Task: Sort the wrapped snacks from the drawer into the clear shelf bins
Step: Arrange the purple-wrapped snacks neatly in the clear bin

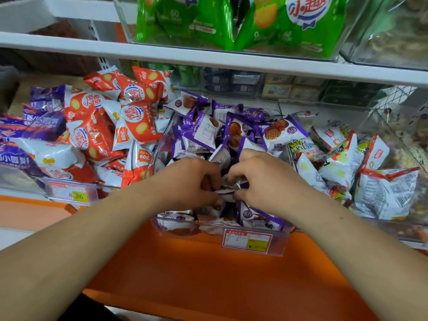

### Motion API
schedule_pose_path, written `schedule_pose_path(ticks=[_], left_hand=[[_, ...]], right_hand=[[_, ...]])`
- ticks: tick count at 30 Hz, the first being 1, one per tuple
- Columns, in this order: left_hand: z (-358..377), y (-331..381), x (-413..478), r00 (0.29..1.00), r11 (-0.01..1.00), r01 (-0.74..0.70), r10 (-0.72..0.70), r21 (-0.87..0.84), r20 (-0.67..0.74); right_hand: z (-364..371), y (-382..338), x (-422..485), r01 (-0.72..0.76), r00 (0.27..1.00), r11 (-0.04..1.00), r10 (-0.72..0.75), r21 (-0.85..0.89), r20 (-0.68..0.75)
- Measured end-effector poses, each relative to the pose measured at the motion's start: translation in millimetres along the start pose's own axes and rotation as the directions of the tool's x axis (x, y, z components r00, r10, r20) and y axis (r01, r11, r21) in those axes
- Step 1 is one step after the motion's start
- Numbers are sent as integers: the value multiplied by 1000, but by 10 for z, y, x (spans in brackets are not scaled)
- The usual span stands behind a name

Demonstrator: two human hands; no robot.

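Observation:
A clear shelf bin (254,230) in the middle holds several purple-and-white wrapped snacks (278,132). Both my hands are inside it, close together over the pile. My left hand (192,181) has its fingers curled round a purple-and-white snack packet (225,189). My right hand (261,177) pinches the same cluster of packets from the right side. The packets under my palms are mostly hidden.
A bin of orange-and-white packets (129,121) stands to the left, with purple bags (34,126) further left. White-and-red packets (370,172) fill the bin on the right. Green bags (208,22) sit in a bin on the shelf above. An orange ledge (208,274) runs below the price tags (252,242).

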State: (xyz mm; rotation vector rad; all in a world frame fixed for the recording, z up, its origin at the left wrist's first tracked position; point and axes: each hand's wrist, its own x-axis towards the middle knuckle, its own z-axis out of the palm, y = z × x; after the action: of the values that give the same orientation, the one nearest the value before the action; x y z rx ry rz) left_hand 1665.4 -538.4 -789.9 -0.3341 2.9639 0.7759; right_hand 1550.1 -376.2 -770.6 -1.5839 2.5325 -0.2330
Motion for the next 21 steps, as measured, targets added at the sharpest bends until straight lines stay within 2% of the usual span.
schedule_pose_path(ticks=[7,10,12,14,16,18,21], left_hand=[[35,-66,20,991,998,-56,56,3,-124],[35,-86,-13,987,997,-70,67,-12,-147],[23,-79,-31,986,996,-73,65,-50,-152],[-17,-68,-44,987,993,-52,36,-104,-158],[-58,-52,-54,989,987,-16,-8,-158,-146],[-73,-37,-58,991,979,11,-37,-204,-127],[-84,-6,-76,995,965,52,-71,-256,-64]], right_hand=[[-68,54,-11,-3,996,993,13,116,-89],[-92,27,-53,107,985,986,-88,124,-150],[-125,-13,-110,153,986,956,-132,250,-97],[-155,-39,-168,74,993,935,-100,346,58],[-155,-24,-173,26,985,975,-62,222,159],[-166,-20,-156,-1,989,995,-14,101,145],[-210,-15,-142,-103,992,984,90,144,93]])
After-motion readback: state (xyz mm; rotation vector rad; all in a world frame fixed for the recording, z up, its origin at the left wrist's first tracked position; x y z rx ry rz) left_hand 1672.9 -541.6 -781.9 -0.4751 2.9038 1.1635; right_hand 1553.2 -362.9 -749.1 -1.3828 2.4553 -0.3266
